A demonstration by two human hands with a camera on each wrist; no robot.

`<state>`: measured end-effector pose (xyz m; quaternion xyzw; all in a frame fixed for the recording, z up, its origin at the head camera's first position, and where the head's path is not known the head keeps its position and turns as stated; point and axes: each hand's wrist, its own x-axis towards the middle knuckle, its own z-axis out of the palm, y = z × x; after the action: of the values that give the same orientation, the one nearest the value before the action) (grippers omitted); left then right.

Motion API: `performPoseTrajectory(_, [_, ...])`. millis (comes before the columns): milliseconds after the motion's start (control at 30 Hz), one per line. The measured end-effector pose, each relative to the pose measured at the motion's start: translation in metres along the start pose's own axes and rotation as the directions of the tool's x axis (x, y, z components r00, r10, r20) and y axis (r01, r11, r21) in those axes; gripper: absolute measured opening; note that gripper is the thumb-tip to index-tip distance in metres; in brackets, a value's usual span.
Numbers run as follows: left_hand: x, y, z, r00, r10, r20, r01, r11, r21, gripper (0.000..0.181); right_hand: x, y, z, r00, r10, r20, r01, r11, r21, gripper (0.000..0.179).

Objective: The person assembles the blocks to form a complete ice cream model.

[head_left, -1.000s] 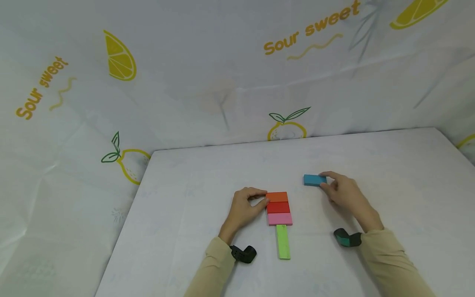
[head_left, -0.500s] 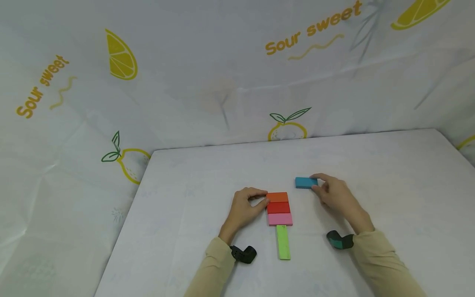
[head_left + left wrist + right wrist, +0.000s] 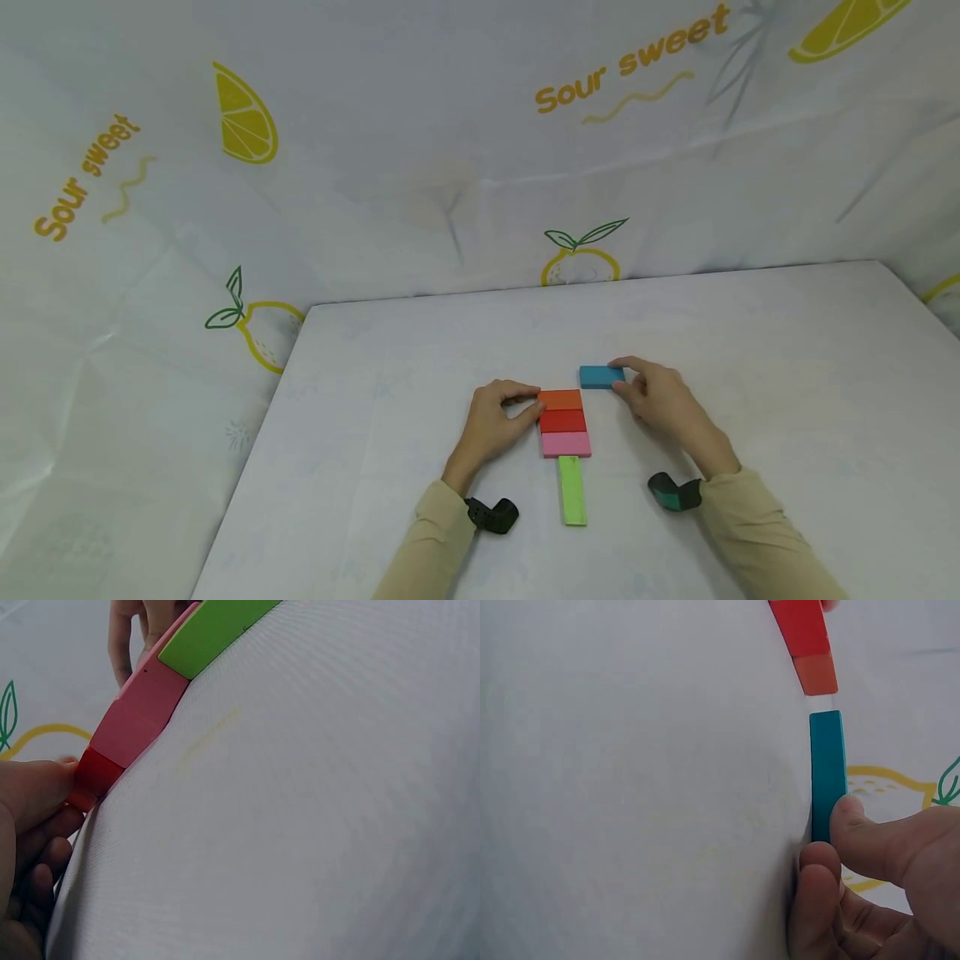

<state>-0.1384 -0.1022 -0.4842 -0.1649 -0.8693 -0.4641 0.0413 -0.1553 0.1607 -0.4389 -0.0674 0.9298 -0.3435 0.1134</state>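
My right hand pinches the right end of a blue block between thumb and fingers. In the right wrist view, the blue block lies past the orange block with a narrow gap between them. My left hand pinches the left end of the orange block with thumb and index finger. Below the orange block lie a red block and a pink block, edge to edge. A light green block runs lengthwise from the pink one toward me.
The blocks lie on a white-covered table. Behind and to the left hangs a white cloth printed with lemons and lettering. A dark device is worn at each wrist.
My right hand has brought the blue block left and slightly nearer, to just above and right of the orange block. The left hand and the other blocks have stayed in place.
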Motion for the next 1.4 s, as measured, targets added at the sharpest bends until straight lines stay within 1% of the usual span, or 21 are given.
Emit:
performPoseTrajectory(133, [0.000, 0.001, 0.000, 1.000, -0.006, -0.001, 0.006, 1.000, -0.007, 0.025, -0.001, -0.004, 0.003, 1.000, -0.009, 0.000, 0.009, 1.000, -0.004, 0.039])
performPoseTrajectory(333, [0.000, 0.002, 0.000, 1.000, -0.003, -0.006, 0.003, 1.000, -0.014, 0.024, -0.001, -0.009, 0.006, 1.000, 0.003, 0.003, -0.003, 1.000, -0.018, 0.041])
performPoseTrajectory(567, [0.000, 0.002, -0.001, 1.000, 0.005, -0.008, -0.005, 1.000, -0.020, 0.023, -0.001, -0.010, 0.011, 0.999, -0.025, -0.021, 0.025, 0.999, -0.027, 0.040])
performPoseTrajectory(800, [0.000, 0.001, 0.000, 1.000, 0.011, -0.010, -0.011, 1.000, -0.014, 0.023, 0.001, -0.014, 0.015, 1.000, -0.017, -0.012, 0.016, 0.999, -0.043, 0.042])
performPoseTrajectory(1167, [0.000, 0.003, -0.001, 1.000, 0.019, -0.001, -0.019, 1.000, -0.003, 0.024, 0.002, -0.014, 0.016, 0.998, -0.063, -0.030, 0.062, 0.997, -0.042, 0.038])
performPoseTrajectory(1267, [0.000, 0.003, -0.002, 1.000, 0.025, 0.000, -0.025, 1.000, 0.000, 0.024, 0.002, -0.013, 0.016, 0.997, -0.064, -0.031, 0.063, 0.997, -0.044, 0.039])
performPoseTrajectory(1400, [0.000, 0.003, -0.002, 1.000, 0.017, 0.002, -0.017, 1.000, -0.006, 0.024, 0.002, -0.014, 0.017, 0.998, -0.053, -0.027, 0.051, 0.998, -0.046, 0.040])
